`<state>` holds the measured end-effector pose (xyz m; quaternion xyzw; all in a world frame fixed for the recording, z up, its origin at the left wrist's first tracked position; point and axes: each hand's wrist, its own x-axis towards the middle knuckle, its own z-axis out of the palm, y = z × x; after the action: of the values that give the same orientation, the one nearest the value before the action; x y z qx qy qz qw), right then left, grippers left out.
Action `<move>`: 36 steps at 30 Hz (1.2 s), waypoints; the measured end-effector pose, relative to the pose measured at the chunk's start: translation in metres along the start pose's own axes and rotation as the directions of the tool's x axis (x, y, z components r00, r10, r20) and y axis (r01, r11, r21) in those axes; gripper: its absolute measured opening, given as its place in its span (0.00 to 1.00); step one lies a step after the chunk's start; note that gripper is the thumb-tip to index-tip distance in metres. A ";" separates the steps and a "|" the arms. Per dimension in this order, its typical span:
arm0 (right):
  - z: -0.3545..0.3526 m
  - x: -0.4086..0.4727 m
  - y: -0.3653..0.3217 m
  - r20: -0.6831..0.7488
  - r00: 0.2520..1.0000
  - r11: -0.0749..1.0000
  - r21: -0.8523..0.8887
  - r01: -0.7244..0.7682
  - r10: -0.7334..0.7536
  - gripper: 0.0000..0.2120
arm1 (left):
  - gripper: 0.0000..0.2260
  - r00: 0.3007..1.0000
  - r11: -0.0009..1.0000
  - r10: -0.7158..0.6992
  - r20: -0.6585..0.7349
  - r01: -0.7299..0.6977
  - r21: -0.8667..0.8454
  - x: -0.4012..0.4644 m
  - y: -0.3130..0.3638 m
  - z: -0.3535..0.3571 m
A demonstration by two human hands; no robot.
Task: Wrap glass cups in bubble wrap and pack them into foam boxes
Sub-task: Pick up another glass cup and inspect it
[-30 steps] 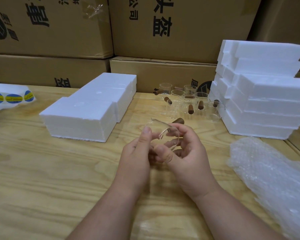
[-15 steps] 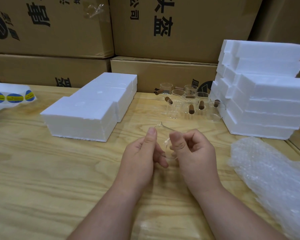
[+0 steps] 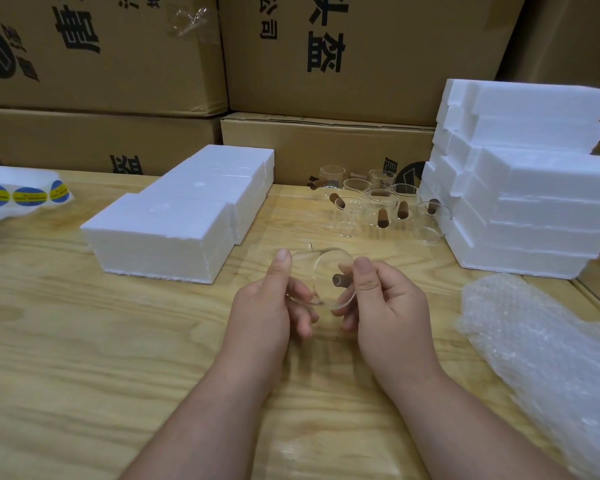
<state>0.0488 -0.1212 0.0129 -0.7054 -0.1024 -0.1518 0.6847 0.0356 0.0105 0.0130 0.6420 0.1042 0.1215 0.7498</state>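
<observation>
- We have one view only, a wide-angle head camera; no second view overlaps it.
- It looks forward and down across the wooden table (image 3: 84, 341).
- Forearms enter from the bottom edge, close to the lens.
- Stacked cardboard boxes (image 3: 378, 46) fill the far background.

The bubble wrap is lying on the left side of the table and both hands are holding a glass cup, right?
Not quite. The head view shows the bubble wrap on the right side of the table, not the left. The rest is right: the left hand and right hand are both holding a glass cup.
</observation>
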 end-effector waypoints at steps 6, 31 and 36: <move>0.001 -0.004 -0.002 0.107 0.994 0.999 0.017 0.029 -0.031 0.09 | 0.28 0.998 0.994 -0.051 -0.037 0.047 -0.101 0.003 0.001 -0.003; -0.002 0.000 0.006 -0.076 0.997 0.999 -0.047 0.016 -0.020 0.21 | 0.19 0.983 0.986 0.158 0.093 -0.152 -0.062 -0.004 -0.005 0.007; 0.000 0.001 0.007 -0.051 0.999 0.997 -0.073 0.015 -0.019 0.19 | 0.17 0.980 0.980 0.197 0.038 -0.197 -0.008 -0.002 -0.010 0.008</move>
<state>0.0517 -0.1218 0.0068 -0.7248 -0.0851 -0.1796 0.6597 0.0362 0.0007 0.0045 0.6497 0.0255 0.1829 0.7374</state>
